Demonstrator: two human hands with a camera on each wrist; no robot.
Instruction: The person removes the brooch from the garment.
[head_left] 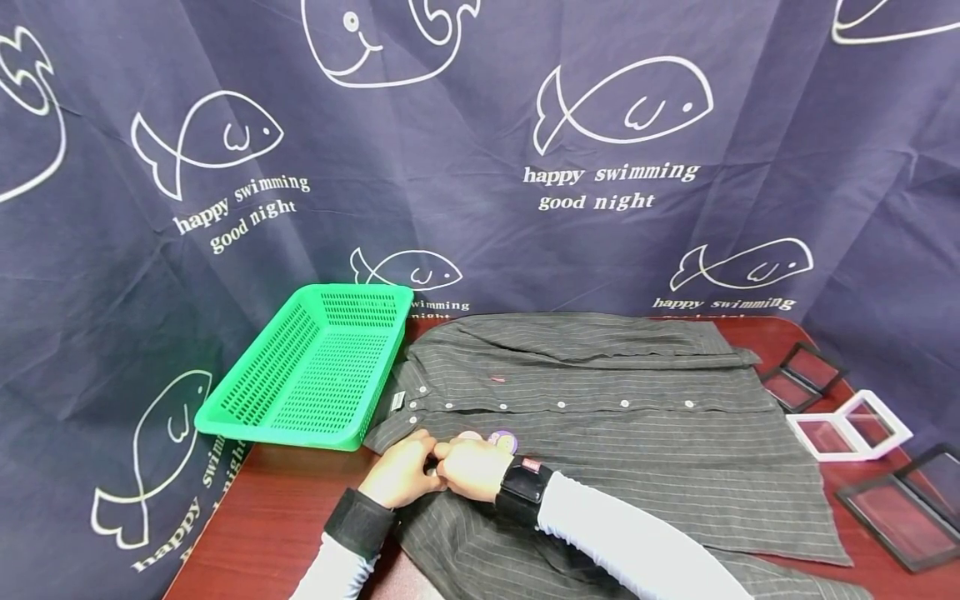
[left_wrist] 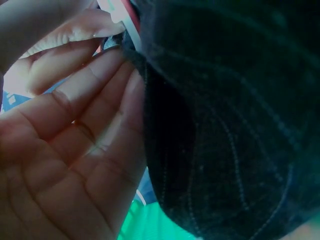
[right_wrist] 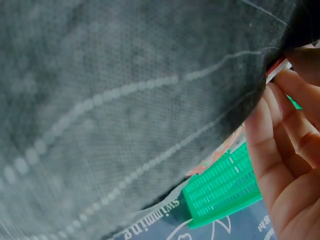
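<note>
A dark grey pinstriped button-up shirt (head_left: 600,467) lies flat, collar to the left. My left hand (head_left: 401,475) and right hand (head_left: 476,468) meet at its near shoulder, fingertips almost together. In the left wrist view, the left fingers (left_wrist: 95,110) grip a raised fold of the cloth. A thin badge edge, white and red (left_wrist: 125,22), shows by the fold there. The right hand pinches this badge (right_wrist: 276,69) against the cloth; its face is hidden. Beside the right hand, a pale pink round badge (head_left: 470,435) and a purple round badge (head_left: 503,441) sit on the shirt.
A green plastic basket (head_left: 322,383) stands at the left, touching the collar side. At the right edge of the red-brown table (head_left: 285,517) are a white folding frame (head_left: 851,429) and two black ones (head_left: 806,375). A navy fish-print curtain (head_left: 480,150) hangs behind.
</note>
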